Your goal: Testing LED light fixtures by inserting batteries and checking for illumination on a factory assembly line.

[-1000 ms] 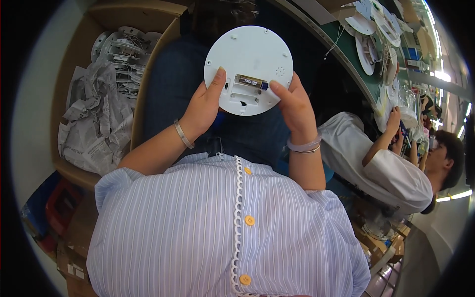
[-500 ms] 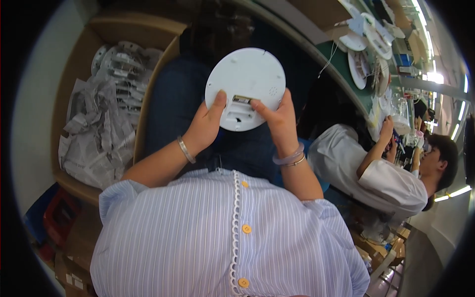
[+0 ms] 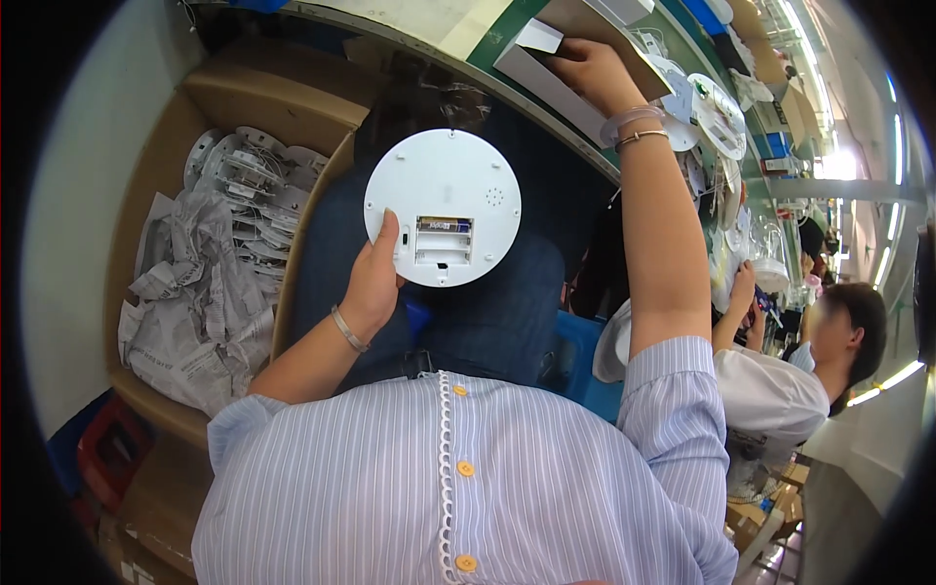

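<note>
A round white plastic disc (image 3: 468, 180), its back turned up, is held over my lap by its lower left edge in my left hand (image 3: 372, 273). The thumb lies on top of the disc and the fingers are hidden beneath. An open battery compartment (image 3: 444, 252) in the disc has one battery (image 3: 444, 225) in its upper slot; bare slots show below it. My right hand (image 3: 592, 73) is stretched to a cardboard box (image 3: 556, 93) on the table, reaching inside with bent, closed fingers. The fingertips are hidden, so what they grip, if anything, does not show.
At my left a big carton (image 3: 146, 195) holds several white disc parts (image 3: 258, 185) and crumpled paper (image 3: 200, 283). More white discs (image 3: 717, 112) with wires lie on the green table at right. A co-worker (image 3: 780, 390) sits on the right.
My right hand has let go of the disc and moved up and right into the box. The disc, in my left hand alone, has shifted left and slightly down; its battery now lies in the upper slot.
</note>
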A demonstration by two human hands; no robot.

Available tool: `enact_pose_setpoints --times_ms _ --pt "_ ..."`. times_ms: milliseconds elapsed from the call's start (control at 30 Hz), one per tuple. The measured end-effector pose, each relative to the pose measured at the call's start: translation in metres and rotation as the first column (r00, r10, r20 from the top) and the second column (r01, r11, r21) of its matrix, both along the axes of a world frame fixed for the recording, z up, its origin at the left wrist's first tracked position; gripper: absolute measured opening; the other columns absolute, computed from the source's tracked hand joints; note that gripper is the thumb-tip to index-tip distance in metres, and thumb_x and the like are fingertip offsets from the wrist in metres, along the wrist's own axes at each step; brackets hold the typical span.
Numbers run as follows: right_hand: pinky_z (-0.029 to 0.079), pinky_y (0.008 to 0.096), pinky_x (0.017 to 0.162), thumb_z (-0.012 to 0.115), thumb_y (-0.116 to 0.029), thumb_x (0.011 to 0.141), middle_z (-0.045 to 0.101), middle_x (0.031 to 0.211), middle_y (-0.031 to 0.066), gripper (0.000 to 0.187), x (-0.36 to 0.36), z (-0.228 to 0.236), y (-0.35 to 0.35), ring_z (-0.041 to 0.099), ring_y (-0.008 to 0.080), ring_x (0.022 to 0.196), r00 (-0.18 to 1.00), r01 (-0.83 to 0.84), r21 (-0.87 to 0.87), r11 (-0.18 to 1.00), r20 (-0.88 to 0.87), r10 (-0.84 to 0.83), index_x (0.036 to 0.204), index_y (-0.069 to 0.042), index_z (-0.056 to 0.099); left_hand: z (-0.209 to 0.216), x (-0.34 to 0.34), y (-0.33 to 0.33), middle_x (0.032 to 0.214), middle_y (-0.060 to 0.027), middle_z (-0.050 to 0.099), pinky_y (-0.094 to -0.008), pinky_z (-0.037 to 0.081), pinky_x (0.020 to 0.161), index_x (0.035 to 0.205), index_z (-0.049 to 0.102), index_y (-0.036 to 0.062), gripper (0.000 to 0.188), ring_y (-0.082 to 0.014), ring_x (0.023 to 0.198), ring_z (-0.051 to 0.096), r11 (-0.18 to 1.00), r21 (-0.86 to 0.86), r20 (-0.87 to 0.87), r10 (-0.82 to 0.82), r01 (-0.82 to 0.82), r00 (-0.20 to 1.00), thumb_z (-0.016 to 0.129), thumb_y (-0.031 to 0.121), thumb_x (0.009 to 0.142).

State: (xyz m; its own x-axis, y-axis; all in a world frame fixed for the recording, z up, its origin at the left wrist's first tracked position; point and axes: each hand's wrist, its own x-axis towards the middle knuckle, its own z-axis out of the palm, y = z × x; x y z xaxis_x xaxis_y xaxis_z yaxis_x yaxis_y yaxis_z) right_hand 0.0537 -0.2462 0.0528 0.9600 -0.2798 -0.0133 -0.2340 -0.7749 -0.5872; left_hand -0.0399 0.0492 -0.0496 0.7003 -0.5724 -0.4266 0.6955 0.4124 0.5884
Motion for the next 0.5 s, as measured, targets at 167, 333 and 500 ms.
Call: enact_pose_setpoints --times_ms 167,333,500 --pt "0.042 0.0282 0.073 0.062 -0.027 0.071 0.059 0.086 0.0153 0.042 0.011 -0.009 0.004 0.055 0.0204 0.078 0.99 -0.112 -0.163 0.98 -0.099 0.097 0.096 0.005 0.054 -0.003 0.001 0.003 0.112 -0.0087 0.049 -0.0259 0.041 0.081 0.118 0.037 0.0005 0.046 -0.0153 0.099 0.05 1.0 0.001 -0.03 -0.011 0.011 0.999 0.032 0.036 0.089" --pt "0.043 0.0281 0.069 0.06 -0.027 0.073 0.059 0.082 0.0156 0.041 0.013 0.011 0.021 0.055 0.0208 0.072 0.967 -0.093 -0.335 0.937 -0.253 0.006 0.097 0.005 0.053 -0.003 0.003 0.002 0.112 -0.0086 0.049 -0.0259 0.041 0.081 0.118 0.037 0.0003 0.046 -0.0155 0.099 0.05 1.0 0.023 -0.061 -0.014 0.015 0.998 0.033 0.035 0.089" --pt "0.046 0.0311 0.053 0.062 -0.025 0.07 0.058 0.073 0.0168 0.033 0.006 0.023 0.007 0.057 0.0223 0.058 0.933 -0.115 -0.344 0.932 -0.361 -0.018 0.087 0.003 0.057 -0.011 0.006 0.006 0.11 -0.0084 0.051 -0.0257 0.042 0.081 0.117 0.038 0.0004 0.045 -0.0152 0.098 0.051 0.999 0.032 -0.038 -0.028 0.029 0.999 0.033 0.035 0.089"
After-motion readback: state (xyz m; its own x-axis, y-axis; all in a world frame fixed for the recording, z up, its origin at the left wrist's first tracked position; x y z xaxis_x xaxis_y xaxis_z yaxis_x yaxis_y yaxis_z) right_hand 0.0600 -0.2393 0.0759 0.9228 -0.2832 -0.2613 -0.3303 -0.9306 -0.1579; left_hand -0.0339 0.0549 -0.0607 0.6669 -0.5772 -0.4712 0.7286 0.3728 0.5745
